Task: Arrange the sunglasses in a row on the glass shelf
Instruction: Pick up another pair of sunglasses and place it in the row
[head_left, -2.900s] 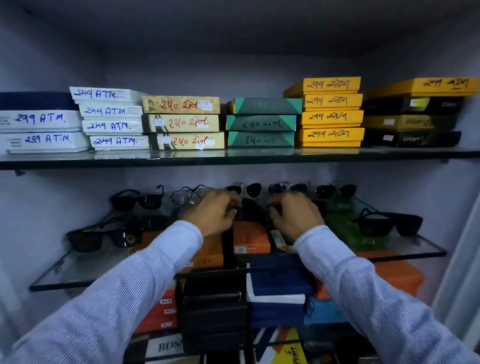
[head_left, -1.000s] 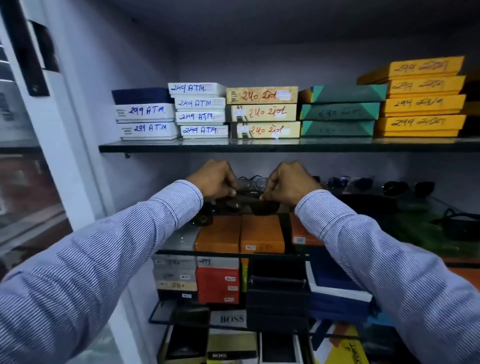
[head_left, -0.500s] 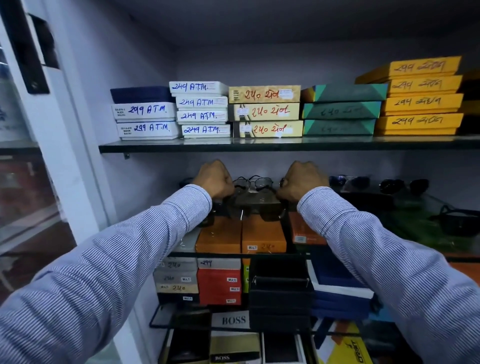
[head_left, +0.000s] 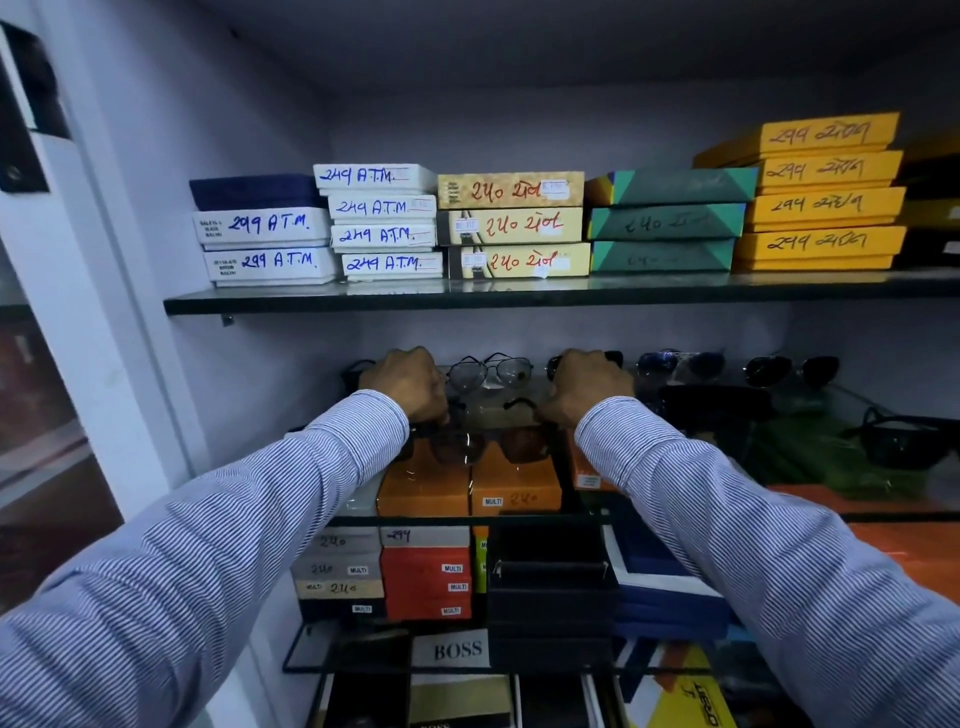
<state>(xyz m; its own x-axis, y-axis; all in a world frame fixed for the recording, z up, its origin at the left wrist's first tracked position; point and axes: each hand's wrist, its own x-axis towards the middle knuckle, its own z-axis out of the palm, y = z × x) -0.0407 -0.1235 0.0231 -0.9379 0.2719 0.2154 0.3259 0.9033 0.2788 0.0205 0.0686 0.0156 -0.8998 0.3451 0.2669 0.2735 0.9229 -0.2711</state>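
A pair of brown-lensed sunglasses (head_left: 460, 448) sits low over the glass shelf (head_left: 878, 515), lenses facing me and temples unfolded toward the back. My left hand (head_left: 404, 385) grips its left temple and my right hand (head_left: 588, 388) grips its right temple. Whether the frame rests on the glass I cannot tell. Behind it, along the back wall, stand clear wire-framed glasses (head_left: 489, 369), a blue-tinted pair (head_left: 681, 362) and a dark pair (head_left: 790, 370). Another dark pair (head_left: 354, 372) shows partly behind my left hand.
A black wraparound pair (head_left: 905, 442) lies at the shelf's right. Orange boxes (head_left: 470, 486) show through the glass below. The upper shelf (head_left: 519, 297) with stacked labelled boxes hangs close overhead. A white cabinet post (head_left: 104, 312) bounds the left side.
My hands have spread apart, unfolding the temples, and have carried the sunglasses left along the shelf and lower toward the glass. The camera has turned left with them.
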